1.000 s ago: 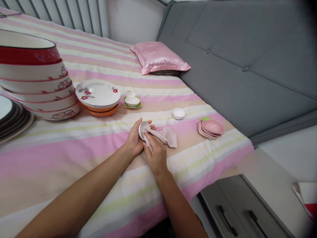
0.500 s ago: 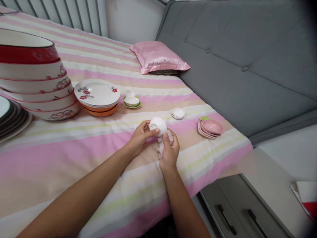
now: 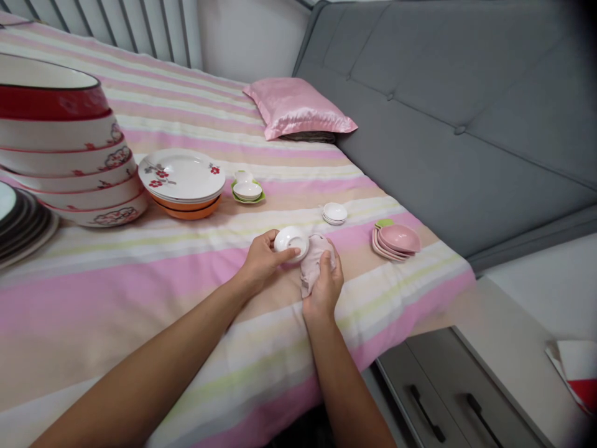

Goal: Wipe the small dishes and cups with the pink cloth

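Between the fingers and thumb of my left hand (image 3: 263,260) is a small white dish (image 3: 290,241), held tilted above the bed. My right hand (image 3: 325,279) is closed around a crumpled pale pink cloth (image 3: 316,258), right beside the dish's edge. Just beyond my hands lies a short stack of small white dishes (image 3: 334,213). Pink leaf-shaped dishes (image 3: 396,241), nested together with a green one among them, rest to the right. A green-edged dish (image 3: 249,191) with small white dishes on it sits farther back on the left.
Tall stacked red-and-white bowls (image 3: 69,168) and dark plates (image 3: 25,227) stand at the left. Flowered white plates (image 3: 184,174) top orange dishes (image 3: 186,210). A pink pillow (image 3: 301,109) lies near the grey headboard (image 3: 443,112). A drawer cabinet (image 3: 438,386) adjoins the bed (image 3: 186,311).
The white dish has turned in my left hand and shifted slightly left. My right hand has drawn slightly away from it, and more of the cloth now shows.
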A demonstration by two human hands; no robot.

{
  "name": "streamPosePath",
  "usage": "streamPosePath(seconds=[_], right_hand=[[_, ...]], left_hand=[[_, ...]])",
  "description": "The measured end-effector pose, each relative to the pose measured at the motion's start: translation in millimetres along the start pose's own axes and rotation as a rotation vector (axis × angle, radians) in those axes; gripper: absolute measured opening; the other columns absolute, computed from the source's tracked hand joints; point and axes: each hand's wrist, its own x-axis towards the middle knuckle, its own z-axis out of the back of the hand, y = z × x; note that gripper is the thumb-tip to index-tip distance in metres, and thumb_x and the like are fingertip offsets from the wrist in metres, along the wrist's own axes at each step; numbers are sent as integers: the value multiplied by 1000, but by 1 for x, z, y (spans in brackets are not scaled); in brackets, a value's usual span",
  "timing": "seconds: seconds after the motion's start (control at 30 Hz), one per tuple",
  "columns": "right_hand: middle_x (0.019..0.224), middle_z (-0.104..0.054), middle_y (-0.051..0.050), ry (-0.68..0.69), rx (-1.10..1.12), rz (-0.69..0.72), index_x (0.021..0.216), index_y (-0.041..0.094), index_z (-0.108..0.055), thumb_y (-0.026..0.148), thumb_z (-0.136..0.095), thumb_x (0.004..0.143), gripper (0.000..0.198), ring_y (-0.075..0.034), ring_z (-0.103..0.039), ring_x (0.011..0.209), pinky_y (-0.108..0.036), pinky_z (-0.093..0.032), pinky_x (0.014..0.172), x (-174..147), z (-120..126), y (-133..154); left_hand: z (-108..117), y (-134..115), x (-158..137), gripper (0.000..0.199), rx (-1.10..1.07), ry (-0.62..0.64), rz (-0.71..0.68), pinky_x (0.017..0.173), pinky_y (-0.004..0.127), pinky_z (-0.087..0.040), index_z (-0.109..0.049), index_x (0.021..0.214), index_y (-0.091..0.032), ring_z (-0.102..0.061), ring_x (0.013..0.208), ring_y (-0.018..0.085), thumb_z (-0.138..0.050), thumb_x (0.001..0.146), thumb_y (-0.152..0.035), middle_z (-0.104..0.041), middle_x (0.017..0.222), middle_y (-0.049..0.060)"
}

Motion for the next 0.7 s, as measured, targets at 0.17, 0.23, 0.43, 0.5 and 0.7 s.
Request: streamPosePath(seconds=[0.17,0.23,0.43,0.5,0.7], right_hand=[[134,-48,-12,145,-275,243,136,18,-35,35,-32,93,47,-20,-47,123,-41,-41,100,-11,1,6],[135,-48,-10,302,-399,363,132,19,-42,32,-35,93,42,-20,-42,126,-41,-36,104,-17,0,11],[140,-43,-5,543,-768,556,132,22,-44,28,-32,94,41,-20,-29,134,-46,-25,109,-24,-4,17],[142,-40,-6,532,-778,538,134,21,-41,29,-32,94,42,-19,-28,135,-46,-26,109,-21,-5,16],[148,-29,-8,465,-685,348,136,21,-36,33,-32,94,44,-19,-25,137,-45,-26,110,-12,-1,8]], left_hand=[[2,1,-1,19,304,-37,-126,59,23,-37,-61,71,-17,-50,64,14,-72,56,-22,-59,67,-2],[3,0,-3,15,407,13,-158,59,24,-37,-62,68,-17,-49,65,15,-69,55,-18,-60,67,-1],[7,-1,-2,1,567,115,-152,57,25,-35,-61,55,-16,-48,61,16,-62,56,-15,-59,58,1],[9,1,0,2,569,89,-145,54,25,-33,-59,54,-17,-46,60,16,-60,56,-16,-58,57,1],[10,7,1,3,549,89,-97,49,22,-30,-59,58,-16,-44,55,13,-60,55,-18,-56,56,-1]])
